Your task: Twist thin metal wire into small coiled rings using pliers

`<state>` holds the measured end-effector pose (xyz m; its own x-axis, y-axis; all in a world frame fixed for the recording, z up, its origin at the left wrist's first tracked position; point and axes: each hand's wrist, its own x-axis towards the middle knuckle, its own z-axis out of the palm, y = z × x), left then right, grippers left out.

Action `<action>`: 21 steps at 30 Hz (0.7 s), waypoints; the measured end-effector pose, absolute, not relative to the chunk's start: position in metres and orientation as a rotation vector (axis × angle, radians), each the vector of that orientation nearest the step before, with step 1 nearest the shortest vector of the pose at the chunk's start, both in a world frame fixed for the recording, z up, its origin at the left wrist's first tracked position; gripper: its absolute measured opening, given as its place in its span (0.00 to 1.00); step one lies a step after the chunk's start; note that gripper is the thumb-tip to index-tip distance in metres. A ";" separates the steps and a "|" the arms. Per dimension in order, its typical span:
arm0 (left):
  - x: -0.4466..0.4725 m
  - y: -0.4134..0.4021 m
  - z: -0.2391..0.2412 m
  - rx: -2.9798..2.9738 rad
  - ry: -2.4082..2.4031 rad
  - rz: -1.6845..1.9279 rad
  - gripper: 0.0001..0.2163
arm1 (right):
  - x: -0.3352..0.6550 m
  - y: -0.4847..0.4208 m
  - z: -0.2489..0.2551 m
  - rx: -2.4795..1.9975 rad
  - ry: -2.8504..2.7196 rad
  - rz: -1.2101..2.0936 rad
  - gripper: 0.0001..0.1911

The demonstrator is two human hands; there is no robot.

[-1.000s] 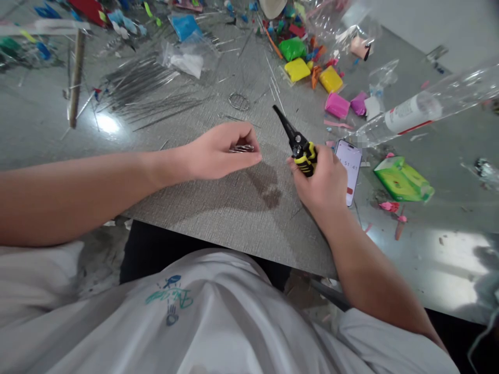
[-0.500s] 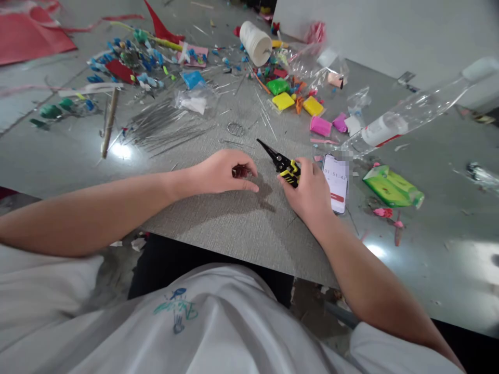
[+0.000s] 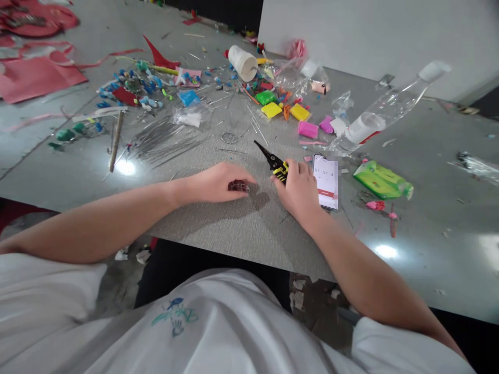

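My left hand point(image 3: 218, 183) rests on the grey table point(image 3: 241, 228), fingers curled round a small bundle of metal wire pieces point(image 3: 238, 186). My right hand point(image 3: 299, 188) is closed on the yellow-and-black handles of a pair of pliers point(image 3: 273, 160), whose black nose points up and to the left, away from me. The two hands lie about a hand's width apart near the table's front edge.
A phone point(image 3: 326, 181) with a lit screen lies just right of my right hand. A clear plastic bottle point(image 3: 384, 111), a green packet point(image 3: 382, 180), coloured clay blocks point(image 3: 288, 111), a wire ring point(image 3: 228, 137), loose wires point(image 3: 163, 140), a wooden stick point(image 3: 116, 140) and red paper point(image 3: 39, 78) lie around.
The camera has tilted up, showing more of the far table. Both hands have come lower onto the table, the left still closed on the wire, the right still on the pliers.
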<state>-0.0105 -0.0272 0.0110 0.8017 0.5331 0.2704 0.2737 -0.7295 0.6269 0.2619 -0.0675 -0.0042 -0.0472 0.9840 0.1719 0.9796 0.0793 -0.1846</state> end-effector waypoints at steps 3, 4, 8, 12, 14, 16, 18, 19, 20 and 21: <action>-0.010 -0.026 0.011 2.453 0.602 0.562 0.09 | 0.260 -0.068 -0.008 -1.944 -2.090 -0.019 0.27; -0.010 -0.026 0.011 2.474 0.612 0.550 0.08 | 0.259 -0.068 -0.009 -1.934 -2.085 -0.035 0.27; -0.008 -0.028 0.010 2.554 0.690 0.552 0.08 | 0.259 -0.070 -0.009 -1.939 -2.077 -0.063 0.21; -0.010 -0.020 0.008 2.553 0.851 0.682 0.08 | 0.259 -0.070 -0.007 -1.969 -2.060 -0.048 0.19; -0.019 -0.004 0.005 2.492 1.007 0.800 0.07 | 0.259 -0.068 -0.006 -1.987 -2.059 -0.020 0.19; -0.036 0.022 0.000 2.428 1.209 0.905 0.06 | 0.259 -0.067 -0.004 -1.993 -2.054 0.000 0.20; -0.065 0.052 -0.004 2.357 1.436 0.945 0.08 | 0.259 -0.066 -0.001 -1.994 -2.063 0.015 0.21; -0.083 0.066 -0.006 2.328 1.512 0.904 0.10 | 0.260 -0.065 0.000 -2.000 -2.072 0.026 0.21; -0.103 0.079 -0.007 2.303 1.584 0.846 0.12 | 0.260 -0.065 0.001 -2.007 -2.084 0.040 0.22; -0.123 0.090 -0.007 2.292 1.655 0.805 0.14 | 0.261 -0.065 0.001 -2.010 -2.094 0.052 0.22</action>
<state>-0.1231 0.0896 -0.0075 0.2237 0.9242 0.3096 0.8141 -0.3518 0.4620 0.2610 -0.0645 0.0010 -0.0265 0.9889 0.1460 0.9805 0.0542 -0.1890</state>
